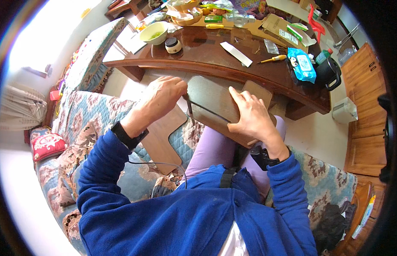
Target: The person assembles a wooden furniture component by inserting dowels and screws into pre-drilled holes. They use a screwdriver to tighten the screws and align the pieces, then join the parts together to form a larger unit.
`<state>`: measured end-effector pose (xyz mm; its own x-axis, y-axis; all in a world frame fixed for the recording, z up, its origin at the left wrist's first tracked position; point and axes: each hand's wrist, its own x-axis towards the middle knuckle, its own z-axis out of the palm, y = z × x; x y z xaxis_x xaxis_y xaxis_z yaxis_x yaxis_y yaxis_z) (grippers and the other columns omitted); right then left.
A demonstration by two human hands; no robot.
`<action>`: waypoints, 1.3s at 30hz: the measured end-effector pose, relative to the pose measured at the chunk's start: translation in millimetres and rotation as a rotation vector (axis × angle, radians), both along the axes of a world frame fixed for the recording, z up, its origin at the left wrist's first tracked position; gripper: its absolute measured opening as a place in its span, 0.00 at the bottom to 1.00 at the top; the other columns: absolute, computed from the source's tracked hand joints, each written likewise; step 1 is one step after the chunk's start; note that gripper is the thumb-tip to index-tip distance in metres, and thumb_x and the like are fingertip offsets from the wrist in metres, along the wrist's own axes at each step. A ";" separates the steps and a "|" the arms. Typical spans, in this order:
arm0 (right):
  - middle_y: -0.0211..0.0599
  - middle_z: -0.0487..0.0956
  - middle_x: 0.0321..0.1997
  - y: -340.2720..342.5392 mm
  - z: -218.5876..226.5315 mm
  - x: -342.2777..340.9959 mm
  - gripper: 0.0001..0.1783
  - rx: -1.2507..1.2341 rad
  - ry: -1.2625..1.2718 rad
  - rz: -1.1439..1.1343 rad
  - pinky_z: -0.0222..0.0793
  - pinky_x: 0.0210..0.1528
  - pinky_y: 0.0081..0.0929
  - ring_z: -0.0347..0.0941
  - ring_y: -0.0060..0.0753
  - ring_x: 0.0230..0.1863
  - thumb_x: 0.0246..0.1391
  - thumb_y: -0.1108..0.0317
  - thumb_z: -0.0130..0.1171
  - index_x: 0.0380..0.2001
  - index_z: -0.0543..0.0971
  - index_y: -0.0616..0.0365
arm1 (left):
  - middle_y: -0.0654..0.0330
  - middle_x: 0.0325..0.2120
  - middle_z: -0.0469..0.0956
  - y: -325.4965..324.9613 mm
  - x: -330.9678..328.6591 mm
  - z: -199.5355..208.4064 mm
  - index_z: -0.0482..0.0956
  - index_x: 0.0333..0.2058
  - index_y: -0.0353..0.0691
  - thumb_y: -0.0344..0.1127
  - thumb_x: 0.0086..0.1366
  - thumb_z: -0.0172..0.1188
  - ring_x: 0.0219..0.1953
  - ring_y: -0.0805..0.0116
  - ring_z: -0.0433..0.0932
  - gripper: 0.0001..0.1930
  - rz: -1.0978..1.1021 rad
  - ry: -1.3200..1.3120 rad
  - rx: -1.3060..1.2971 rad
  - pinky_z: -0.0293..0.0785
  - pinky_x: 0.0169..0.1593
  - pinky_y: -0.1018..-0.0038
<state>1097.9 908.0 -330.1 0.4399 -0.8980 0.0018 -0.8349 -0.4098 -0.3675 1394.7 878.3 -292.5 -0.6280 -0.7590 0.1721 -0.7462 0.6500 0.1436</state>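
A wooden piece made of joined boards rests across my thighs, its dark, round-cornered panel point(209, 96) facing up. My left hand point(162, 98) is closed beside that panel's left edge, fingertips pinched together; whatever is between them is hidden. My right hand point(253, 114) lies over the right part of the piece with fingers spread and thumb stretched toward its near side. Beyond the right fingers shows another round-cornered board part point(258, 90). To my left, a flat T-shaped wooden board point(162, 143) lies on the flowered sofa cover.
Ahead stands a dark wooden table point(194, 42). On it are a yellow-handled screwdriver point(273, 59), a white strip point(236, 54), a blue wipes pack point(301, 65), a black mug point(328, 73), a lidded jar point(173, 45), a bowl point(154, 33) and an opened cardboard box point(281, 30).
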 end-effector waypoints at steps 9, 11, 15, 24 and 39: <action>0.55 0.75 0.55 2.8 1.7 -11.0 0.58 0.028 -0.033 -0.001 0.68 0.60 0.47 0.73 0.56 0.56 0.33 0.52 0.71 0.71 0.62 0.59 | 0.55 0.29 0.71 -4.7 -7.9 5.3 0.73 0.31 0.38 0.29 0.63 0.57 0.38 0.54 0.75 0.03 -0.188 -0.019 -0.160 0.75 0.41 0.63; 0.56 0.75 0.54 2.9 3.4 -15.6 0.58 0.015 -0.075 0.013 0.69 0.60 0.46 0.74 0.57 0.56 0.33 0.52 0.71 0.70 0.62 0.60 | 0.54 0.30 0.76 -8.9 -5.1 9.6 0.77 0.33 0.39 0.29 0.61 0.59 0.38 0.53 0.78 0.02 -0.143 0.089 -0.188 0.77 0.42 0.63; 0.58 0.75 0.55 -1.0 5.6 -27.3 0.56 0.056 -0.247 -0.015 0.69 0.62 0.44 0.73 0.59 0.57 0.34 0.54 0.70 0.69 0.64 0.63 | 0.51 0.28 0.80 -21.5 16.8 28.5 0.81 0.37 0.34 0.32 0.69 0.59 0.30 0.55 0.81 0.07 0.187 0.510 -0.162 0.77 0.37 0.67; 0.37 0.79 0.52 -13.4 39.2 -103.9 0.49 0.240 -0.889 -0.280 0.68 0.57 0.25 0.74 0.28 0.50 0.40 0.64 0.70 0.67 0.66 0.70 | 0.71 0.22 0.65 21.2 35.0 -62.4 0.75 0.37 0.43 0.39 0.76 0.49 0.21 0.80 0.61 0.10 0.651 1.369 0.272 0.60 0.25 0.80; 0.49 0.77 0.60 45.5 -21.4 -153.0 0.46 0.337 -1.635 -0.393 0.76 0.56 0.32 0.78 0.35 0.50 0.44 0.50 0.61 0.63 0.69 0.70 | 0.62 0.46 0.80 38.7 -75.0 -133.0 0.77 0.41 0.44 0.40 0.77 0.50 0.47 0.71 0.77 0.10 0.498 1.682 0.819 0.70 0.52 0.70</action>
